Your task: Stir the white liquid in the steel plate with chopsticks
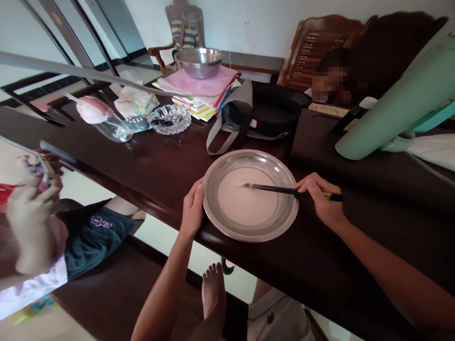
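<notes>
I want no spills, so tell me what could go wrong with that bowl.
The metal bowl sits near the front edge of the table; if the left hand lost its grip, the bowl might tip. The pale liquid could splash if the right hand stirs hard with the chopsticks. The bag lies close behind, so splashes might reach it.

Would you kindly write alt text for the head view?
A person's right hand holds black chopsticks in pale, milky liquid in a metal basin, which the left hand grips, on a dark wooden table. Beyond stand a cut-glass dish and, on a pink folder, a metal bowl.
</notes>
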### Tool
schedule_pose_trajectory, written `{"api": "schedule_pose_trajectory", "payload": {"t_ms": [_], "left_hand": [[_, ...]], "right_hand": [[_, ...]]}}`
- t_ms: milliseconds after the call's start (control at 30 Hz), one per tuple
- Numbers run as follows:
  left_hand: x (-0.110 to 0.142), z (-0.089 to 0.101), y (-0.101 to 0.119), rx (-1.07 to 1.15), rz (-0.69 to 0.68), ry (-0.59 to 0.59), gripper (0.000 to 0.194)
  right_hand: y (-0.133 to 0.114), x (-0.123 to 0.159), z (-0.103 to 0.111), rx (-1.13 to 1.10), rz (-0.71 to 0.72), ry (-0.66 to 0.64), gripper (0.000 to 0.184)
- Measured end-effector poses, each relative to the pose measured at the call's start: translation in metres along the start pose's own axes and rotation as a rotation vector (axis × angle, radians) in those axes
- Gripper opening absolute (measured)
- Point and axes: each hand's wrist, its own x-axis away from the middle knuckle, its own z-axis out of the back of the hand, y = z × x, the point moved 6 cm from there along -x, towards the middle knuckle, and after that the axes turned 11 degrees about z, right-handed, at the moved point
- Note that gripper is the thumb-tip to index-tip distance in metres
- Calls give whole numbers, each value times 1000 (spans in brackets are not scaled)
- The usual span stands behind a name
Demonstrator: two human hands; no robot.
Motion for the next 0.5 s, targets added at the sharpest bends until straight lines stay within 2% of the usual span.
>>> {"api": "schedule_pose_trajectory", "payload": {"t_ms": [100, 233, 300, 400, 500], "left_hand": [[0, -1, 0, 0, -6, -13, 48], [0, 0, 0, 4, 2, -2, 49], [-1, -1, 0, 2, 1, 0, 50], [-1, -1, 1, -5, 6, -8, 52], [-1, -1, 0, -5, 8, -2, 52]], "right_hand": [[0, 0, 3, -77, -13, 49, 36], [-4, -1, -5, -40, 21, -80, 33], [-2, -2, -2, -4, 13, -34, 32], [1, 0, 3, -77, 1, 56, 35], [1, 1, -2, -114, 14, -28, 34]]}}
